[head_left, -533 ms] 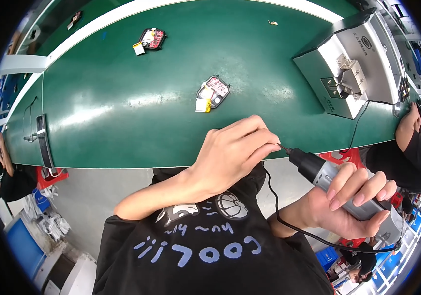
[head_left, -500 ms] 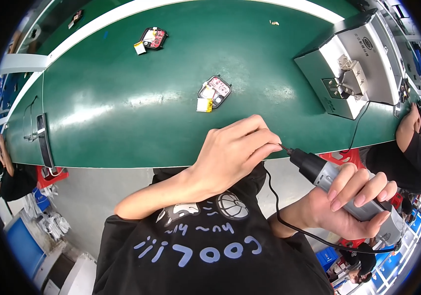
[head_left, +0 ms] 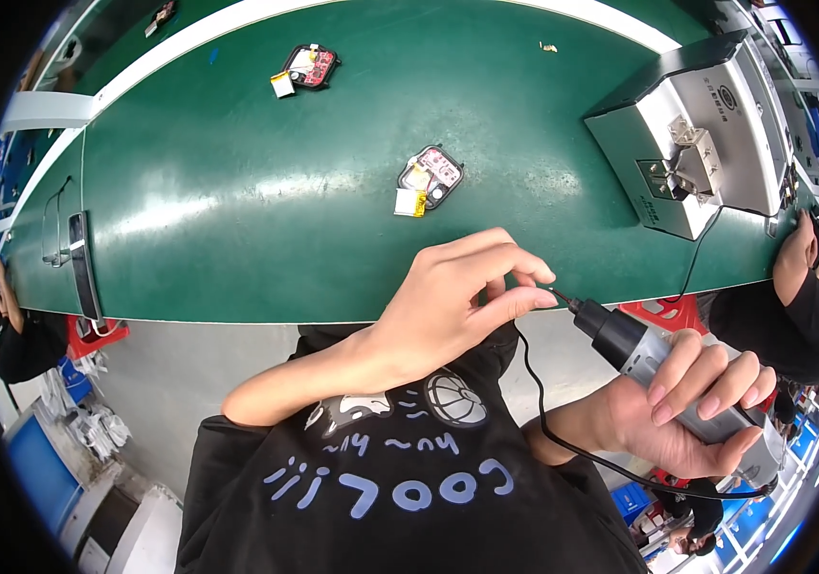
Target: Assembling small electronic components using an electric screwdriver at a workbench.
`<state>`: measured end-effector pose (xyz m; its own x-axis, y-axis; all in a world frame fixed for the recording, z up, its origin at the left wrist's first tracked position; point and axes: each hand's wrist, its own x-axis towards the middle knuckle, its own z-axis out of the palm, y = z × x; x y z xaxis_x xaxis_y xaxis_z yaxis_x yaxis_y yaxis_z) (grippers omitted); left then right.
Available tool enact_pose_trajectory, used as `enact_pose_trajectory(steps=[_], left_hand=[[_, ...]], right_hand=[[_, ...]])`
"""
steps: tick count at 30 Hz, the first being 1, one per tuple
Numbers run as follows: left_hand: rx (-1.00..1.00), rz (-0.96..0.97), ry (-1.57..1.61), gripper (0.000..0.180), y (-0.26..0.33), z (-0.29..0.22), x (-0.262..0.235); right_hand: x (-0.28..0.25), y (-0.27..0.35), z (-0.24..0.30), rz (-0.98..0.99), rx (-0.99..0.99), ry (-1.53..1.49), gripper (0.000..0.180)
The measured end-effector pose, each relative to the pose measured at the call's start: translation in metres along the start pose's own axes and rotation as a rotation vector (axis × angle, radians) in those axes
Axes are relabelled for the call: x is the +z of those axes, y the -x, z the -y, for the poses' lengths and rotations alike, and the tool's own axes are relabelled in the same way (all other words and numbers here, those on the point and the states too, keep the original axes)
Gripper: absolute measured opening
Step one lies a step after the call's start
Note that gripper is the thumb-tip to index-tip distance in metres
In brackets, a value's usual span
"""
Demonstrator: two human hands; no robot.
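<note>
While the right hand (head_left: 682, 421) grips an electric screwdriver (head_left: 641, 354) by the table's near edge (head_left: 237, 317), the left hand (head_left: 448, 298), fingertips parted, adjoins its bit (head_left: 564, 298).

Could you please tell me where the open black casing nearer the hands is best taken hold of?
Pinch the black casing by its right-hand rim, probably coming from the right: that edge looks free, whereas the pouch battery lies at the lower left and the circuit board is exposed inside.

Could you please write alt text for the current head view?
A person's right hand grips a grey-and-black cylindrical electric screwdriver, its dark bit pointing toward the left hand. Two black-cased circuit boards lie beyond on a green workbench.
</note>
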<state>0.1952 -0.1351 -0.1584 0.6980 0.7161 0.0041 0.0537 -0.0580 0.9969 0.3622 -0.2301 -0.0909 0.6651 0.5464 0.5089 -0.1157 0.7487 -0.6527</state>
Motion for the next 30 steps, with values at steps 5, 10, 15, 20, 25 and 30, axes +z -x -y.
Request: enact_pose_trajectory(steps=[5, 10, 15, 20, 25, 30], left_hand=[[-0.234, 0.078, 0.272, 0.010, 0.003, 0.003, 0.000], [-0.265, 0.094, 0.479, 0.010, 0.000, -0.002, -0.002], [-0.154, 0.096, 0.417, 0.009, -0.001, 0.001, -0.005], [-0.079, 0.091, 0.374, 0.010, -0.001, 0.001, -0.005], [-0.063, 0.091, 0.380, 0.011, -0.001, 0.003, -0.002], [-0.164, 0.110, 0.438, 0.011, -0.001, 0.000, -0.003]], right_hand=[[0.003, -0.002, 0.001, 0.004, -0.022, -0.016, 0.035], [0.007, -0.003, 0.003, -0.052, -0.060, -0.051, 0.036], [0.008, -0.004, 0.006, -0.082, -0.060, -0.065, 0.035], [0.007, -0.008, 0.010, -0.096, -0.075, -0.086, 0.034], [0.007, -0.006, 0.008, -0.131, -0.054, -0.077, 0.033], [0.006, -0.006, 0.009, -0.119, -0.049, -0.076, 0.033]])
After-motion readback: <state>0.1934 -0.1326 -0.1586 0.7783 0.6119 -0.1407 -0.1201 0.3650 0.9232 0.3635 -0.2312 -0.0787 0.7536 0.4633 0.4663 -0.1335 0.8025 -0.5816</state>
